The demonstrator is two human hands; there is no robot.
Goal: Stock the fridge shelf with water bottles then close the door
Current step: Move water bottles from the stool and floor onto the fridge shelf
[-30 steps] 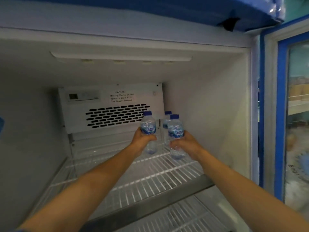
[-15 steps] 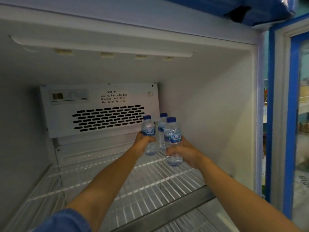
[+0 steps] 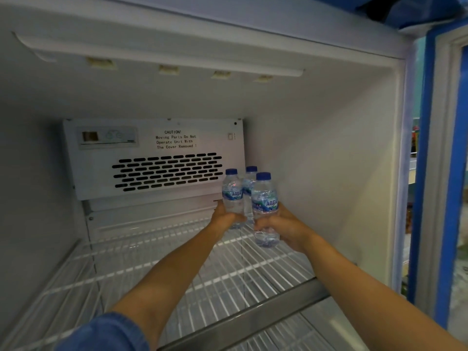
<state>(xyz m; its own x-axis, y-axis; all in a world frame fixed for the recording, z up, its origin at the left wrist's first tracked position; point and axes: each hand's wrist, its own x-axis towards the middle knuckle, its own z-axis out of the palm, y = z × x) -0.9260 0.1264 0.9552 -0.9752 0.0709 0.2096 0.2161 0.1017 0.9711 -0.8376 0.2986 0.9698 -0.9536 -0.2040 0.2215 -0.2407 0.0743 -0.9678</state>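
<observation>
White wire shelf (clear crinkled plastic bottles)

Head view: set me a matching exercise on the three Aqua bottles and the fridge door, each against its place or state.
Things:
1. front Aqua bottle
2. left Aqua bottle
3. rear Aqua bottle
4. fridge door

Places or states:
A. open, at the right edge
B. in the grip of the left hand
C. in the grip of the right hand
D. furthest back, no hand on it

Pairs: 1-C, 2-B, 3-D, 4-A.
</observation>
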